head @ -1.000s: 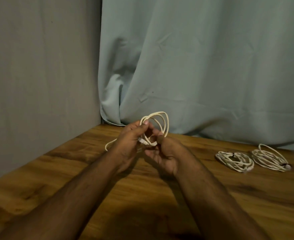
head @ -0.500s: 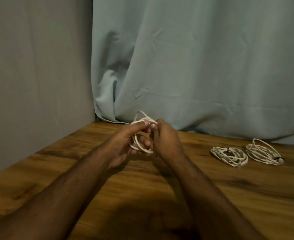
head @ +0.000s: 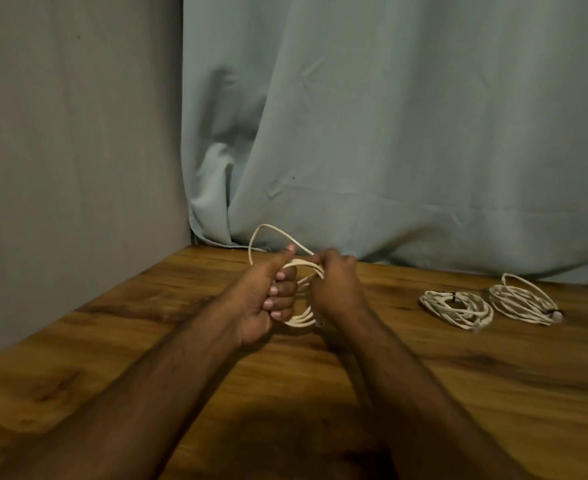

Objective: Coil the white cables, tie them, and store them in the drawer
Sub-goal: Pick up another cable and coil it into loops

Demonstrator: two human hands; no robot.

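Head view showed both forearms reaching over the desk (head: 493, 393). Left hand (head: 268, 299) had its fingers curled tight round the cable (head: 299, 320), thumb up along the loops. Right hand (head: 337, 289) pinched the same coil at its right side, fingers closed on the strands. The coil hung between both grips, above the wood. Farther right lay two tied coils (head: 457, 308), side by side, before the curtain (head: 389, 133).

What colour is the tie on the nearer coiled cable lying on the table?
Black, a small band around the tie side of the white coiled cable; head view.
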